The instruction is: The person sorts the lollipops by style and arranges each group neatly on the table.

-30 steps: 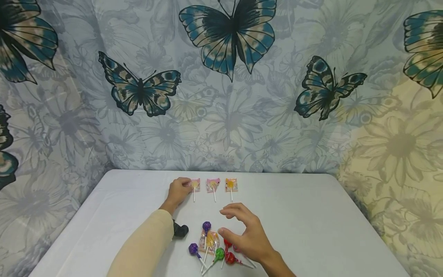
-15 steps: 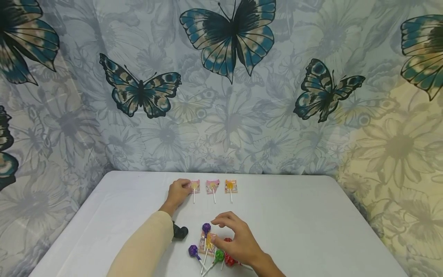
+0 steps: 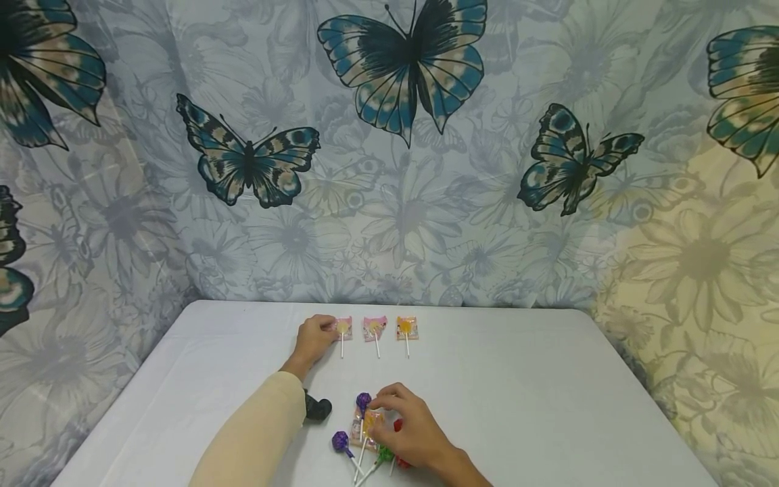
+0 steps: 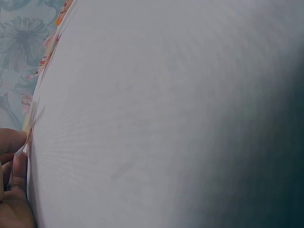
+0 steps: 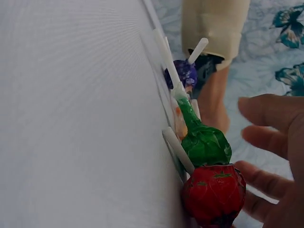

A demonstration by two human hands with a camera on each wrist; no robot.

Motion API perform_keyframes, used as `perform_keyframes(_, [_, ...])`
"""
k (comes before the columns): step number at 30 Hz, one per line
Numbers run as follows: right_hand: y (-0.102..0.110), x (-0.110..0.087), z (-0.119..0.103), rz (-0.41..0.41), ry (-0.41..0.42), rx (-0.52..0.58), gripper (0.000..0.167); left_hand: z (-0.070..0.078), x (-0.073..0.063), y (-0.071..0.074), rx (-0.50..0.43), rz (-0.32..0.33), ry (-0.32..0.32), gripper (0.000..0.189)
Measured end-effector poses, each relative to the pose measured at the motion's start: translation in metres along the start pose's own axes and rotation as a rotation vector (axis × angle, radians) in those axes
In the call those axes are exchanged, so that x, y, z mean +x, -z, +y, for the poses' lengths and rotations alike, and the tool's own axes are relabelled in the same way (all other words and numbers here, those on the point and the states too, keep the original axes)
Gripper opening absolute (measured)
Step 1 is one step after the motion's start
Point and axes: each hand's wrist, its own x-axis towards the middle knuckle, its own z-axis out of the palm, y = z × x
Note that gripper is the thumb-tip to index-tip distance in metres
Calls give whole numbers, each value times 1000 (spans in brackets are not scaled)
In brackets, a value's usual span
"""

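At the back of the table my left hand pinches the wrapper edge of a flat lollipop in a clear and pink wrapper. Thumb and fingertip meet on that wrapper in the left wrist view. My right hand is over the front pile with thumb and fingers curved and apart, holding nothing. Its fingertips are right beside a purple ball lollipop and above a flat orange lollipop. A green lollipop and a red lollipop lie by this hand, which partly hides them in the head view.
Right of the left hand, a second pink-wrapped lollipop and an orange-wrapped lollipop complete a row, sticks toward me. Another purple lollipop lies at the pile's left. A black rounded device shows beside the left sleeve.
My right hand has moved left and toward me, down over the pile, and its thumb and fingers have come closer together. My left hand stays at the leftmost lollipop.
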Motion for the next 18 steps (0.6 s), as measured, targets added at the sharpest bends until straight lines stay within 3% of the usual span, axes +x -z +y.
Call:
perform_keyframes(11, [-5, 2, 2, -86, -106, -206, 31, 1, 0, 0, 5, -2, -2, 34])
perform_keyframes(18, [-9, 5, -2, -122, -102, -377, 29, 0, 0, -2, 15, 2, -5, 34])
